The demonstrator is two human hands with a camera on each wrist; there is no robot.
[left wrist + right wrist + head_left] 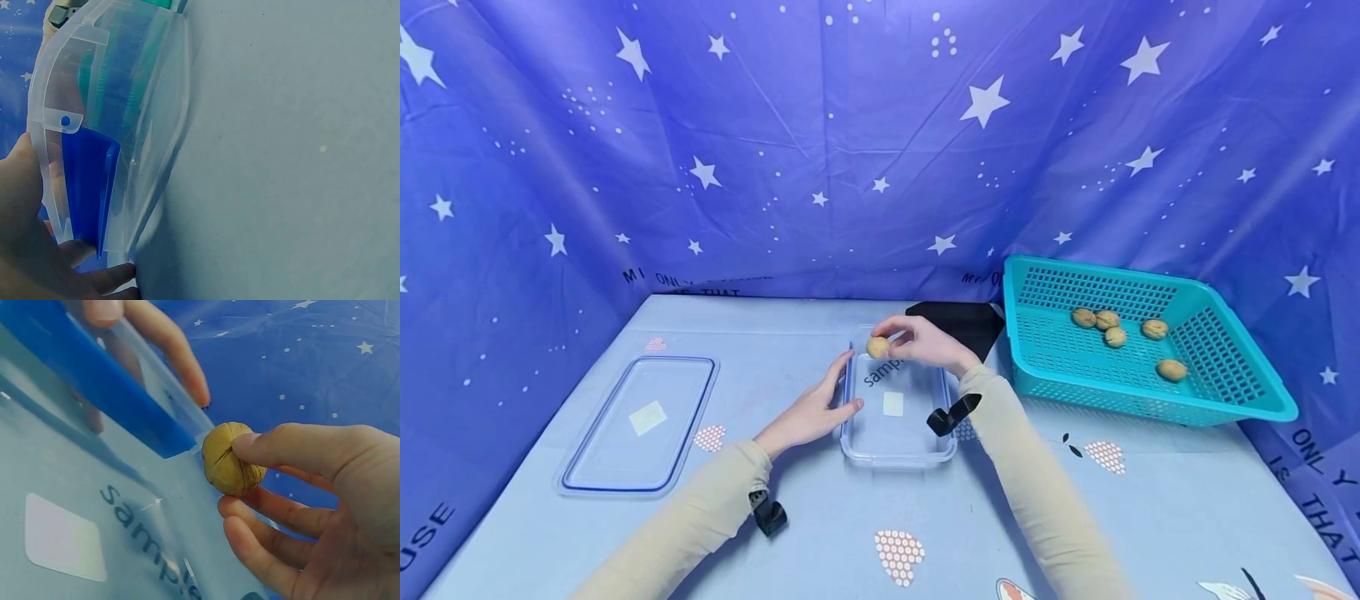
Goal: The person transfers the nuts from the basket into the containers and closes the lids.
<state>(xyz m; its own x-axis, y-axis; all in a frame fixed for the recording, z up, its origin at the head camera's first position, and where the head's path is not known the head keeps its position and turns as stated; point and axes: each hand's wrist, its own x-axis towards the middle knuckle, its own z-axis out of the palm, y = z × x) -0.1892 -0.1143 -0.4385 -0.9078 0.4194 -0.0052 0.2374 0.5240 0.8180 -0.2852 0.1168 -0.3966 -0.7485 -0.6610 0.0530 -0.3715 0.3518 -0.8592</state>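
Observation:
My right hand (928,342) pinches a tan walnut (877,347) between thumb and fingers, over the far left part of a clear plastic food container (898,460). In the right wrist view the walnut (228,459) appears close to the container's corner, beside a blue side flap (106,381). At the container's left side, my left hand (811,413) holds the wall, thumb over the rim and fingers along the outside. The left wrist view has these fingers (115,278) by the blue flap (87,181). A pale square label and "sample" lettering show in the container.
A teal basket (1120,408) at the right holds several walnuts (1107,320). The clear lid with a blue seal (638,425) lies flat at the left. Behind the container is a black flat thing (962,321). A starry blue curtain (850,150) stands along the table's back.

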